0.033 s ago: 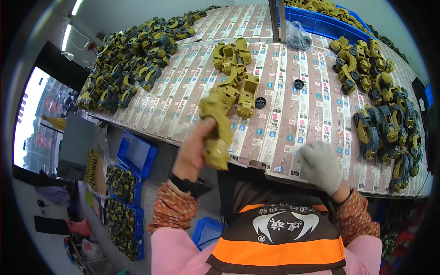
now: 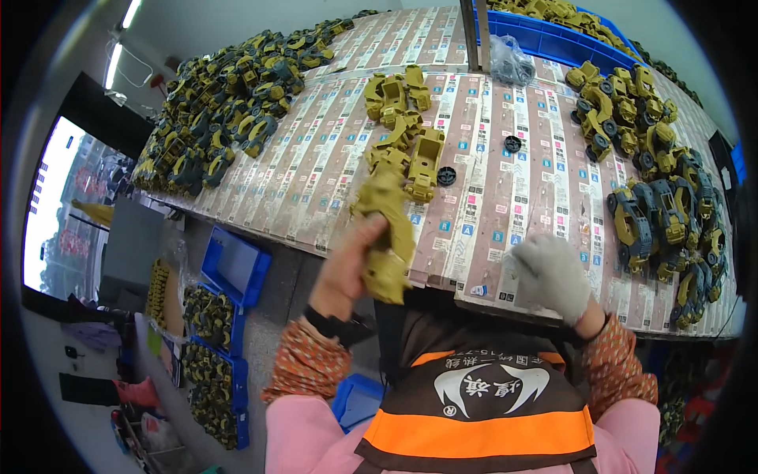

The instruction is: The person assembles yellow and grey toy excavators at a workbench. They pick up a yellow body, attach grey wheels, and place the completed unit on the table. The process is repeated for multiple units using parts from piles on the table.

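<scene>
My bare left hand (image 2: 347, 265) is closed around an olive-yellow plastic toy vehicle body (image 2: 388, 237), held tilted above the table's near edge. Just beyond it lie several loose bodies of the same colour, among them an upright open-backed one (image 2: 426, 166). Beside that one rests a black toy wheel (image 2: 447, 175), and a second black wheel (image 2: 512, 144) sits farther right. My right hand (image 2: 550, 276), in a pale glove, hovers over the near edge of the table with its fingers curled together. Whether anything is inside them is hidden.
The table (image 2: 482, 213) is covered with printed sheets. A big heap of toy vehicles (image 2: 237, 103) fills its left side; more vehicles (image 2: 663, 205) cluster at right. At the back stand a clear plastic bag (image 2: 512, 62), a post (image 2: 478, 35) and a blue crate (image 2: 553, 35). Blue bins (image 2: 237, 265) are on the floor.
My left hand and the toy vehicle body have moved a little to the right and toward me. My right hand has shifted slightly away from me.
</scene>
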